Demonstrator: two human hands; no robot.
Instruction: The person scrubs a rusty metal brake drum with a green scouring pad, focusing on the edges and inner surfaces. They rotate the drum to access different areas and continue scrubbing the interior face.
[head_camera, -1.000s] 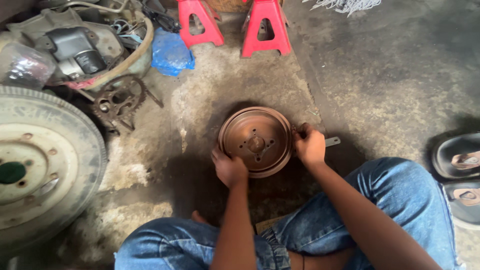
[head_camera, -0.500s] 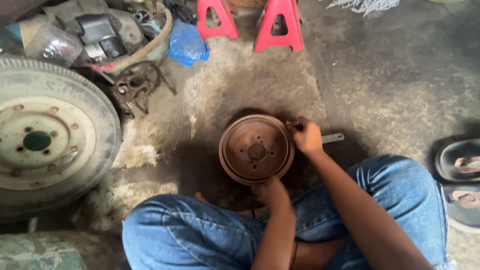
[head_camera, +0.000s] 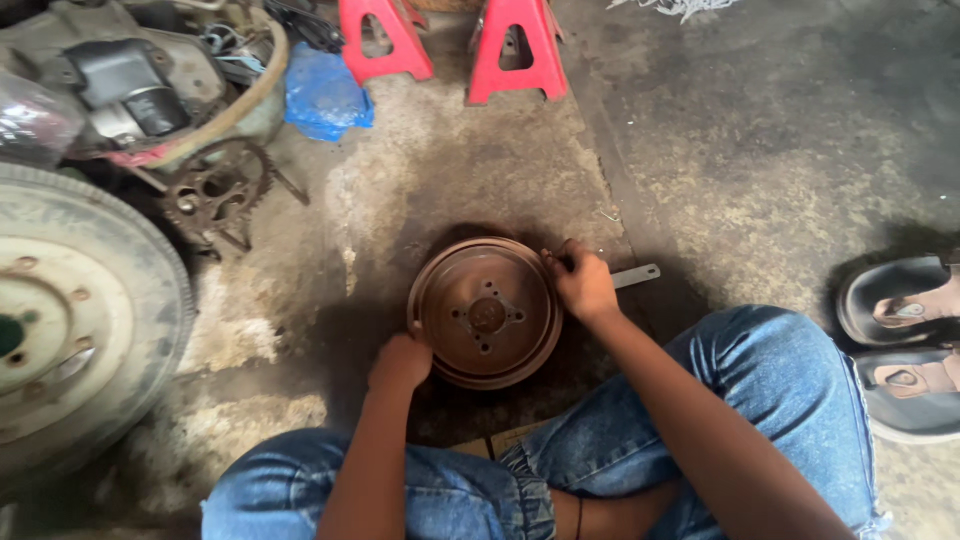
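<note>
The person is bracing the rusty brake drum (head_camera: 487, 312) on the floor (head_camera: 760, 150), left hand (head_camera: 402, 362) closed against its lower-left rim, right hand (head_camera: 583, 283) gripping a flat metal tool (head_camera: 637, 275) at its right edge; steadying firmly should prevent slipping.

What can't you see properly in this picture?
All from the head view:
- Flat grey metal tool: the right hand covers all but its end, so its kind is unclear.
- Left hand: curled at the round rusty brown metal drum rim; whether it grips cannot be told.
- Big dusty wheel: cut off by the left edge.
- Black sandals: cut off by the right edge.
</note>
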